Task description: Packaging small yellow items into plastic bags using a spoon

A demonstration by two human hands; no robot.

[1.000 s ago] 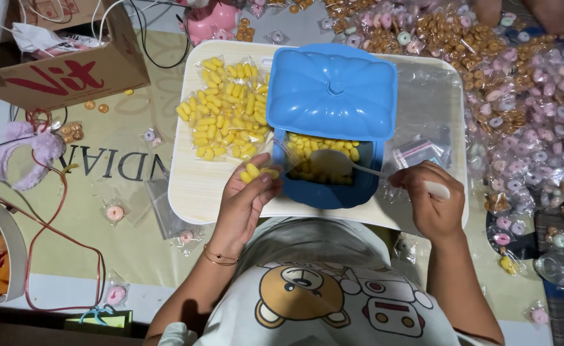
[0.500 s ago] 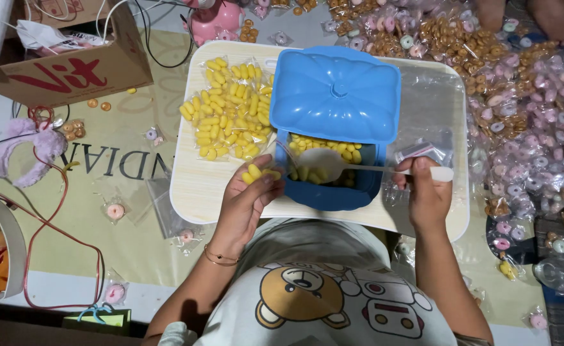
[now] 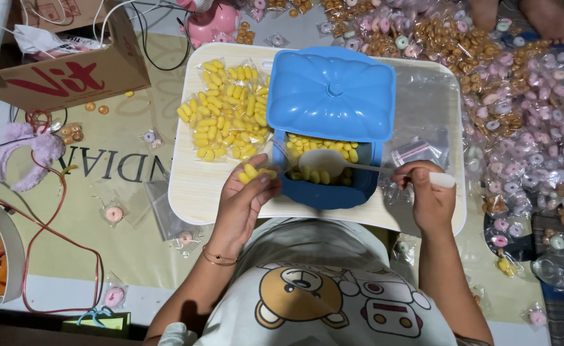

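My left hand (image 3: 242, 198) holds a small clear bag with a few yellow pieces (image 3: 251, 172) at the left edge of a blue box (image 3: 323, 192). The box's blue lid (image 3: 331, 91) stands open behind it, and yellow pieces fill the box. My right hand (image 3: 428, 195) grips the handle of a white spoon (image 3: 325, 163), whose bowl hovers over the pieces in the box. Both hands work over a pale wooden tray table (image 3: 195, 195). A heap of bagged yellow pieces (image 3: 224, 118) lies on the table's left part.
Clear empty bags (image 3: 423, 122) lie on the table's right side. Many bagged pink and brown ring pieces (image 3: 525, 96) cover the mat to the right. A cardboard box (image 3: 70, 70), red cable (image 3: 51, 218) and purple plush band (image 3: 28, 150) lie at left. Another person's foot (image 3: 551, 16) shows top right.
The spoon has swung left from beside my right hand, so its bowl is now over the box. My left hand has stayed at the box's edge with the bag.
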